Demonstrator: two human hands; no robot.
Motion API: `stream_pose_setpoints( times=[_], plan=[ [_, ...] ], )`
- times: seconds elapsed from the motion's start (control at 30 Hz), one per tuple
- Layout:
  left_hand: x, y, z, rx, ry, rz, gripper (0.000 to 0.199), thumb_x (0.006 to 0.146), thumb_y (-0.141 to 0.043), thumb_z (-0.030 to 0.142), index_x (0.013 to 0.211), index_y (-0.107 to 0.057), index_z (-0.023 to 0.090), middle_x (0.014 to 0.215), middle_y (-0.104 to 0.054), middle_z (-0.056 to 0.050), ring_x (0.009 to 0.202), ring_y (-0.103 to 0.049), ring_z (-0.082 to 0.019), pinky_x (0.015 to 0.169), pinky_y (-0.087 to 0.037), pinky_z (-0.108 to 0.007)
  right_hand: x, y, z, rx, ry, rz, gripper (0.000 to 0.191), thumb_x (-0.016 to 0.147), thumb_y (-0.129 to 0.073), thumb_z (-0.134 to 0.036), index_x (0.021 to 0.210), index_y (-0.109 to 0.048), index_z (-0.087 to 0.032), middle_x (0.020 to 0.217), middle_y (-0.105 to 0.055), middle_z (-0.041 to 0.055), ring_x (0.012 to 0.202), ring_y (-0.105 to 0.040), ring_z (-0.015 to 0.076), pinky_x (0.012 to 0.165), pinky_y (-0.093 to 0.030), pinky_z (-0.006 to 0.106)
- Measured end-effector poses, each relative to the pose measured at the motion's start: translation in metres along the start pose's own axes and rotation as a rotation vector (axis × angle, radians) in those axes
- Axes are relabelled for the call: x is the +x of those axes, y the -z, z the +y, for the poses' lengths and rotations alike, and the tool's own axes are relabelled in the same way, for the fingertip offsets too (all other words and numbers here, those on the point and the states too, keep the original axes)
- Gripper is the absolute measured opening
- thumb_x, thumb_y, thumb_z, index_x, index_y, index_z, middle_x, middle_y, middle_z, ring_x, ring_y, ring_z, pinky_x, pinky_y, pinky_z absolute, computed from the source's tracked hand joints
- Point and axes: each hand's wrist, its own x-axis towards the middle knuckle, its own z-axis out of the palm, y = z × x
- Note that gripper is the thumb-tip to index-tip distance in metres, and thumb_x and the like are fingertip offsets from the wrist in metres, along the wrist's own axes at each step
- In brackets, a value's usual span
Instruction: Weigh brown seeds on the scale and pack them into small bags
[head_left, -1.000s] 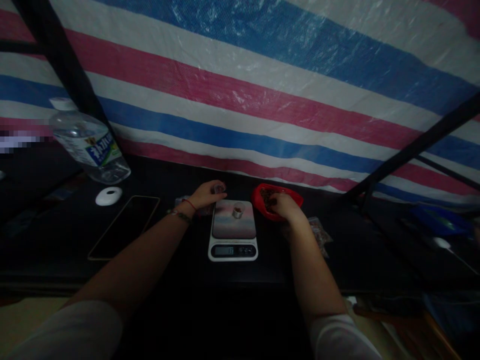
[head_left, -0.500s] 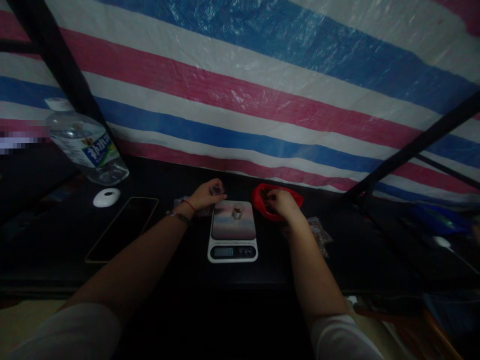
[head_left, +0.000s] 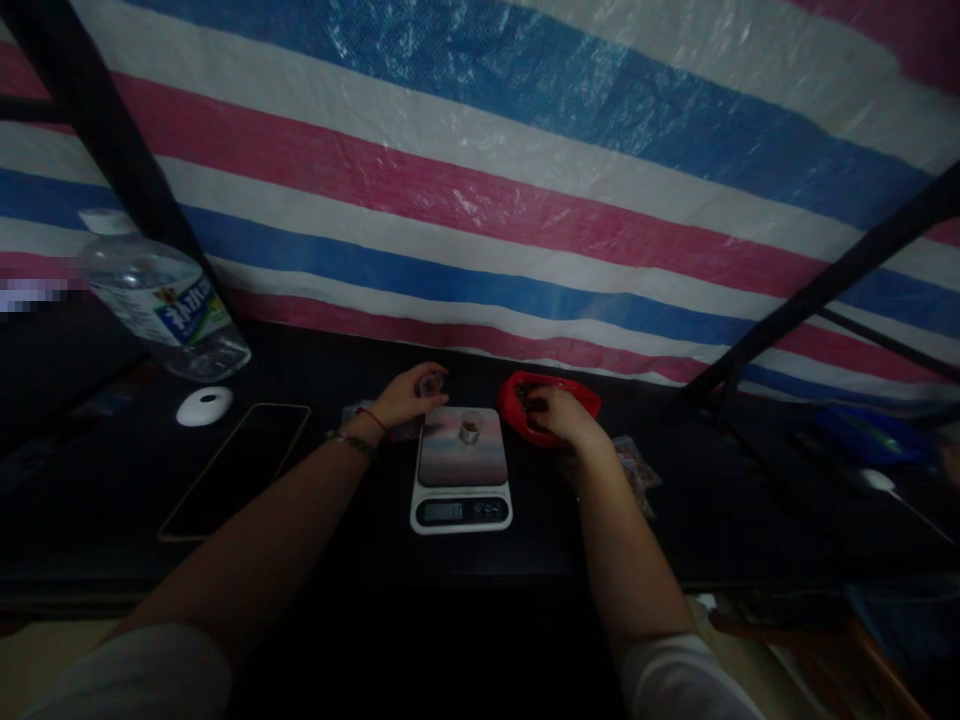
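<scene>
A white kitchen scale (head_left: 460, 470) with a lit display lies on the dark table before me. On its plate stands a small clear cup (head_left: 470, 428) with a little brown material in it. My left hand (head_left: 411, 394), just beyond the scale's left corner, grips a second small clear cup (head_left: 430, 383). To the right of the scale sits an open red bag (head_left: 514, 408) of brown bits. My right hand (head_left: 559, 412) reaches into that bag, fingers bent down among the bits; whether they pinch any is hidden.
Left of my arm lie a phone (head_left: 236, 470) and a white oval case (head_left: 204, 406), with a large plastic bottle (head_left: 161, 300) behind. Clear plastic packets (head_left: 636, 470) lie beside my right forearm. A striped tarp (head_left: 480, 200) closes off the back, and dark metal poles slant at both sides.
The whole view has shifted slightly. My right hand's fingers have spread a little in the red bag, and the cup in my left hand has tilted.
</scene>
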Motion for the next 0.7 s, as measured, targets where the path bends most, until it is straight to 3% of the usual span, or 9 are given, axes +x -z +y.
stream_pose_setpoints(
  times=[0.27, 0.7],
  plan=[
    [-0.0009, -0.0012, -0.0013, -0.022, -0.003, -0.004, 0.047, 0.069, -0.069, 0.04, 0.11, -0.059, 0.018, 0.086, -0.062, -0.002, 0.077, -0.059, -0.017, 0.073, -0.048, -0.032, 0.0033, -0.0014, -0.0038, -0.063, -0.037, 0.035, 0.026, 0.074, -0.06, -0.008, 0.094, -0.073, -0.019, 0.1, -0.072, 0.0072, 0.094, -0.066, 0.0196, 0.086, -0.046, 0.026],
    [-0.0009, -0.0004, -0.0001, 0.028, -0.007, -0.009, 0.049, 0.07, -0.067, 0.043, 0.11, -0.059, 0.017, 0.088, -0.062, -0.003, 0.075, -0.058, -0.017, 0.071, -0.048, -0.032, 0.0037, -0.0056, -0.004, -0.074, -0.02, 0.015, 0.031, 0.07, -0.065, -0.013, 0.101, -0.07, -0.016, 0.106, -0.07, 0.0095, 0.097, -0.063, 0.0209, 0.084, -0.046, 0.027]
  ],
)
